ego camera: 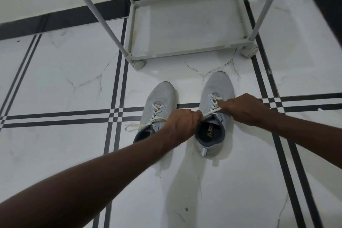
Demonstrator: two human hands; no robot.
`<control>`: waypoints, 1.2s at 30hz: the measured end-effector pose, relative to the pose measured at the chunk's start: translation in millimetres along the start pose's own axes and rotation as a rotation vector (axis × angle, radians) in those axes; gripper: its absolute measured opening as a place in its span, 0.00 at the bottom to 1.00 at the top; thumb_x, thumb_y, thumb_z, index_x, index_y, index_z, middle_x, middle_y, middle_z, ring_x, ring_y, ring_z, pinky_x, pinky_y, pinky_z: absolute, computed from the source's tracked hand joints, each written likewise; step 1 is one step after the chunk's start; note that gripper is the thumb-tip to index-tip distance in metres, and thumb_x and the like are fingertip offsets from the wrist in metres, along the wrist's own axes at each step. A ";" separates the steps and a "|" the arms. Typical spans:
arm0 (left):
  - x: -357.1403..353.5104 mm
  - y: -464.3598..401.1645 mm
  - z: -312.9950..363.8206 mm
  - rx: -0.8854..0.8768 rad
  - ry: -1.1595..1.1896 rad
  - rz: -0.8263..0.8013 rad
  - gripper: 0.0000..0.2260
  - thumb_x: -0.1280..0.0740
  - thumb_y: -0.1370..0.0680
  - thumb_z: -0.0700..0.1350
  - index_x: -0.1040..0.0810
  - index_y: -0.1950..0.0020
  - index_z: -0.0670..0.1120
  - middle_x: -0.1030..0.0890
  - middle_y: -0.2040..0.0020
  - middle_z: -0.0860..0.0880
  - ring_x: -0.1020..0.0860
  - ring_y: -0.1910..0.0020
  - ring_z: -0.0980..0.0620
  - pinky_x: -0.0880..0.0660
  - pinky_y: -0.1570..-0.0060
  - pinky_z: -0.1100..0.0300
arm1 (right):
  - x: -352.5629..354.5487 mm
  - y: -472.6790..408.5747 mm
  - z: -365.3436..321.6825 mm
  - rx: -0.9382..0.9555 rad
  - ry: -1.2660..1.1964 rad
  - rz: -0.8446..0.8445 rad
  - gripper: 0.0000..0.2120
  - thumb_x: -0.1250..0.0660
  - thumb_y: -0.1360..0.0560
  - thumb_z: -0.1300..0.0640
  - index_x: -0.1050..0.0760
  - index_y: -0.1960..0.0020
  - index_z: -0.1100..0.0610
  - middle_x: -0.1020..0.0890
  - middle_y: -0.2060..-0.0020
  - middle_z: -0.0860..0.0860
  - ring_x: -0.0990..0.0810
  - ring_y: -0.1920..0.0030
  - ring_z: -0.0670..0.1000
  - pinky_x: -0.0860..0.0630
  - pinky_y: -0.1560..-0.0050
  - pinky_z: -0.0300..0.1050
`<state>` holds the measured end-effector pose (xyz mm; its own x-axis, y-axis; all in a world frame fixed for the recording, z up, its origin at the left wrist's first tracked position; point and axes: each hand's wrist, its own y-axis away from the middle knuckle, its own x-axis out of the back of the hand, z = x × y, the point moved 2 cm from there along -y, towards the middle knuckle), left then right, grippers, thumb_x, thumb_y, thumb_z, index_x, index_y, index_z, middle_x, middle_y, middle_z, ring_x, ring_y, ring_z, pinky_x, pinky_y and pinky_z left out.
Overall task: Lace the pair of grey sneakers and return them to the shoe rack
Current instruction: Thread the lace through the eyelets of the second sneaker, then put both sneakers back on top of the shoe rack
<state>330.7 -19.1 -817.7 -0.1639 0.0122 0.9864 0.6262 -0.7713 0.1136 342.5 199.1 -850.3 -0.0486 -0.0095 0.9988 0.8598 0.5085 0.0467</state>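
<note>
Hiding left sneaker's heel: left forearm.

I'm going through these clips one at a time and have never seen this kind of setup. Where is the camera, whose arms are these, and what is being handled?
There is no machine here. A camera worn on a person's head looks forward and down, so the two bare arms reaching in from the bottom are the wearer's own.

On the tiled floor stand two grey sneakers side by side, toes pointing away. The left hand and the right hand are both at the right sneaker, each closed on an end of its white lace and drawing it out sideways. The left sneaker is already laced; its loose lace ends trail to the left.

Just beyond the shoes stands a pale shoe rack on small wheels. Its bottom shelf holds nothing.
</note>
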 end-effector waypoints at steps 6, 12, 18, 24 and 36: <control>-4.5 3.6 -4.6 0.023 0.020 -0.014 0.11 0.44 0.18 0.48 0.25 0.47 0.43 0.17 0.58 0.42 0.20 0.61 0.38 0.36 0.66 0.53 | 1.4 -16.9 -5.5 -0.103 -0.091 0.039 0.09 0.35 0.23 0.53 0.26 0.45 0.55 0.18 0.64 0.53 0.20 0.69 0.57 0.32 0.72 0.44; 15.9 29.2 -61.6 0.264 0.121 -0.051 0.35 0.47 0.24 0.68 0.38 0.25 0.46 0.31 0.28 0.43 0.34 0.29 0.43 0.36 0.32 0.45 | 10.7 5.5 -32.4 -0.573 -0.416 0.281 0.32 0.29 0.32 0.52 0.34 0.32 0.59 0.25 0.39 0.58 0.27 0.40 0.61 0.32 0.40 0.57; 6.1 108.8 -122.4 0.593 0.545 -0.482 0.69 0.38 0.49 0.82 0.57 0.20 0.45 0.42 0.21 0.42 0.40 0.23 0.41 0.39 0.27 0.48 | -3.3 25.5 -79.8 -1.083 -1.063 -0.085 0.48 0.21 0.38 0.42 0.42 0.29 0.58 0.27 0.37 0.58 0.27 0.36 0.60 0.27 0.39 0.54; -14.0 133.3 -106.8 0.736 0.457 -0.237 0.14 0.30 0.26 0.46 0.21 0.42 0.42 0.16 0.48 0.43 0.19 0.48 0.42 0.23 0.50 0.53 | -2.6 30.5 -74.3 -1.055 -0.970 -0.265 0.29 0.25 0.35 0.53 0.31 0.37 0.58 0.20 0.49 0.56 0.20 0.51 0.58 0.20 0.50 0.55; -27.4 117.4 -51.5 0.763 0.513 -0.036 0.06 0.34 0.28 0.43 0.23 0.55 0.41 0.17 0.57 0.43 0.20 0.58 0.41 0.33 0.63 0.60 | -1.9 15.1 -106.6 -0.881 -0.795 -0.254 0.09 0.35 0.26 0.58 0.31 0.50 0.62 0.21 0.53 0.59 0.23 0.51 0.61 0.30 0.56 0.49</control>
<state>369.5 -142.7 -837.5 -0.3970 -0.3966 0.8277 0.9174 -0.1450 0.3706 409.8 115.0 -849.7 -0.2990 0.6645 0.6849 0.8164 -0.1935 0.5441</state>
